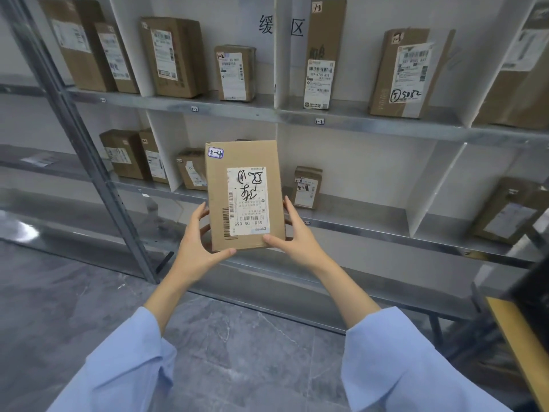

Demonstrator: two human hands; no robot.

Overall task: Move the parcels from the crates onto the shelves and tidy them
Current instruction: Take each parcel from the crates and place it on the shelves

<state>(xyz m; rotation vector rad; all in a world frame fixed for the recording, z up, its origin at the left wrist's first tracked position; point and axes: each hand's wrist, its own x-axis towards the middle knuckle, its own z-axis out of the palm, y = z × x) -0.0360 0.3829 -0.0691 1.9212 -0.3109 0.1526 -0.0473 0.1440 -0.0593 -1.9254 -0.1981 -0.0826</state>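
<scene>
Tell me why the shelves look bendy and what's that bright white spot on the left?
Head view: the wide lens curves the grey metal shelf rail and tilts the grey metal post; the white spot is light glaring off a shiny surface; the held brown cardboard parcel is sharp, the brown box at the right edge blurry.

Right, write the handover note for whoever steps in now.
Left hand: grips the parcel at its lower left edge.
Right hand: grips its lower right edge.
Parcel: held upright before the lower shelf; sticker reads 2-4.
Done: boxes stand on the upper shelf and the lower one.
Left: set this parcel in its bay, likely further right, then tidy.
</scene>
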